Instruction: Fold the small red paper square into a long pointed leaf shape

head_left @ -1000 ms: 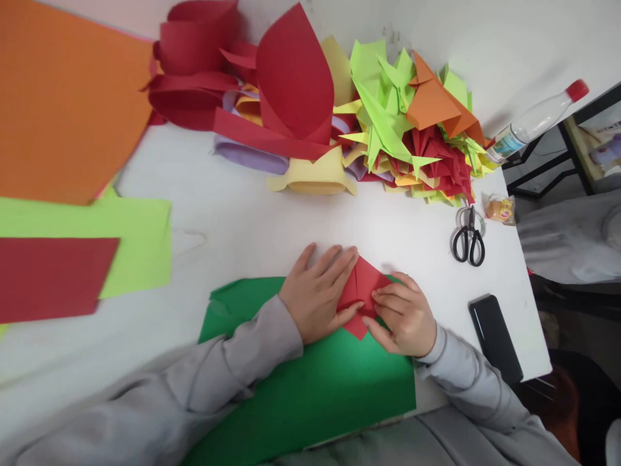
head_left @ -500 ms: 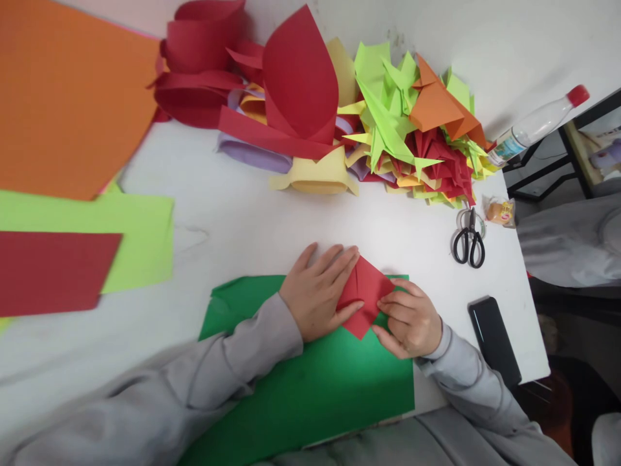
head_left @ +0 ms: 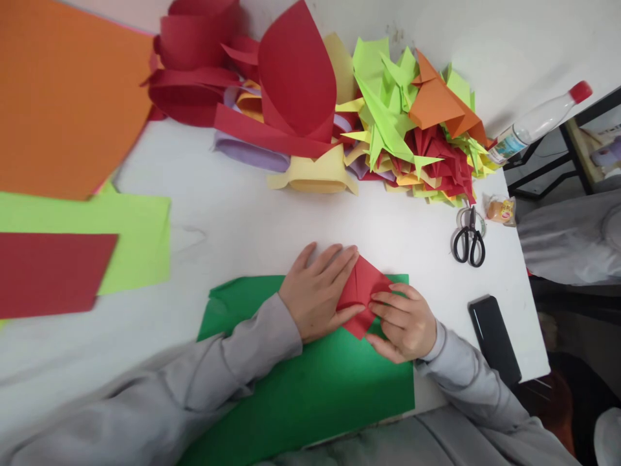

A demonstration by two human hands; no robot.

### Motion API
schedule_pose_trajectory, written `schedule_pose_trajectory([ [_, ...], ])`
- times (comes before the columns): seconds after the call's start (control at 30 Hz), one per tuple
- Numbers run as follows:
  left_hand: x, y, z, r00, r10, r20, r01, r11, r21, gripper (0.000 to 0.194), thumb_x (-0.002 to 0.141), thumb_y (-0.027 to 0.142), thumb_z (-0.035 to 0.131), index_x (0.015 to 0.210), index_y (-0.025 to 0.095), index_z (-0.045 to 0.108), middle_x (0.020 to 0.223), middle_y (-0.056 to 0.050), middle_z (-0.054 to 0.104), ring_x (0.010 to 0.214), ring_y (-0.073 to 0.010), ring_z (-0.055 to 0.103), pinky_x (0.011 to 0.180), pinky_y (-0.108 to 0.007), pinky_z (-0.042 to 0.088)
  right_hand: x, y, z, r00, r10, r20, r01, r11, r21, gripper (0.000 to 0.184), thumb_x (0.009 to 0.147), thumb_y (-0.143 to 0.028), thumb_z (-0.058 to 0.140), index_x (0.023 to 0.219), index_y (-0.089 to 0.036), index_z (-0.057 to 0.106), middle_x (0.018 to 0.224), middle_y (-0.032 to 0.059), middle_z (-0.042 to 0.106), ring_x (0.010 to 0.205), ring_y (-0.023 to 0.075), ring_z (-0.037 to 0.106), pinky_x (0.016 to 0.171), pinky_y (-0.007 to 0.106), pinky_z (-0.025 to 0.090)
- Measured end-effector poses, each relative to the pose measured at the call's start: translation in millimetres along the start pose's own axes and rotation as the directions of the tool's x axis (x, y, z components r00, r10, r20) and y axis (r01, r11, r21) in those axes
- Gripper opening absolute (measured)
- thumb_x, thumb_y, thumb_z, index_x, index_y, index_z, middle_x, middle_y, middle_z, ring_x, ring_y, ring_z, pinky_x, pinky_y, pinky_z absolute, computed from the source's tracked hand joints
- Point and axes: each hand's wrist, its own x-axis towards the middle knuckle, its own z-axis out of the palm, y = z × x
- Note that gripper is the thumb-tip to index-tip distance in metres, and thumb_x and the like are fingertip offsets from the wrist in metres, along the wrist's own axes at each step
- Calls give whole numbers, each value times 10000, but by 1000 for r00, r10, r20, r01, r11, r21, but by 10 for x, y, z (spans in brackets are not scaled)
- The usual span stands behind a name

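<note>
White table beneath green sheet; both hands on folded red paper.

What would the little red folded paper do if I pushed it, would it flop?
The red folded paper probably wouldn't flop much: its edges look straight and it seems folded over. It's likely light, being small and thin, and could slide on the shiny green sheet. Its flaps might spring up without the left hand pressing.

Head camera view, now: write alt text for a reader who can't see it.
Two hands work a folded red paper over a green sheet on a white table; beyond lie colourful paper shapes, with scissors and a black phone to the right.
</note>
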Motion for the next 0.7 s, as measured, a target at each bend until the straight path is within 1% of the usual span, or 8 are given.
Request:
schedule_pose_trajectory([
  [0.13, 14, 17, -25, 1000, -19, 15, 19, 1000, -20, 701, 806, 534, 467, 1333, 70, 462, 1370, -180, 485, 1204, -384, 451, 1012, -595, 267, 19, -38, 30, 999, -11, 34, 11, 1000, 4, 282, 820, -303, 570, 576, -172, 620, 727, 63, 692, 866, 215, 638, 797, 396, 490],
  [0.23, 18, 28, -36, 999, -28, 19, 29, 999, -30, 678, 793, 515, 481, 1321, 91, 481, 1375, -178, 480, 1209, -387, 445, 1020, -593, 253, 39, -46, 39, 996, -24, 86, 25, 1000, -11, 287, 834, -293, 563, 579, -175, 623, 668, 53, 654, 836, 200, 617, 867, 405, 471],
  [0.37, 18, 32, -41, 999, -28, 14, 29, 999, -34, 680, 774, 489, 513, 1317, 81, 483, 1364, -182, 489, 1200, -393, 451, 1018, -600, 258, 56, -40, 23, 986, -43, 161, 47, 999, -22, 310, 869, -303, 524, 602, -189, 631, 613, 19, 607, 779, 181, 598, 952, 427, 444],
  [0.47, 20, 30, -37, 1000, -24, 7, 24, 999, -39, 687, 770, 497, 511, 1317, 82, 482, 1355, -186, 496, 1187, -394, 457, 1017, -606, 259, 41, -39, 6, 990, -81, 116, 84, 996, -22, 313, 869, -293, 525, 593, -184, 625, 677, 35, 639, 863, 198, 602, 961, 433, 439],
  [0.53, 19, 26, -27, 1000, -21, -1, 21, 999, -44, 690, 764, 506, 513, 1314, 90, 486, 1350, -184, 500, 1184, -394, 460, 1019, -606, 256, 25, -32, 2, 994, -77, 73, 77, 997, 7, 316, 863, -297, 536, 578, -183, 611, 726, 47, 659, 909, 209, 600, 953, 442, 436],
  [0.6, 14, 22, -10, 999, -26, -18, 25, 999, -47, 695, 752, 512, 527, 1306, 94, 491, 1364, -193, 482, 1187, -396, 460, 1021, -601, 257, 11, -10, 4, 999, -14, 34, 12, 998, 54, 277, 855, -287, 550, 604, -188, 612, 735, 37, 665, 890, 203, 602, 938, 447, 433],
  [0.67, 6, 18, 10, 998, -36, -47, 34, 999, -42, 721, 745, 522, 536, 1305, 72, 479, 1381, -223, 449, 1199, -396, 453, 1024, -589, 265, 5, 23, 11, 991, 135, 10, -136, 990, 45, 146, 840, -251, 569, 737, -190, 652, 779, 35, 672, 882, 204, 596, 905, 441, 439],
  [0.7, 0, 16, 19, 997, -44, -66, 41, 999, -35, 742, 745, 533, 535, 1306, 53, 466, 1382, -244, 436, 1209, -398, 444, 1026, -583, 269, 4, 40, 17, 973, 232, 11, -232, 973, 10, 106, 834, -239, 575, 844, -183, 664, 837, 51, 674, 906, 215, 587, 889, 439, 442],
])
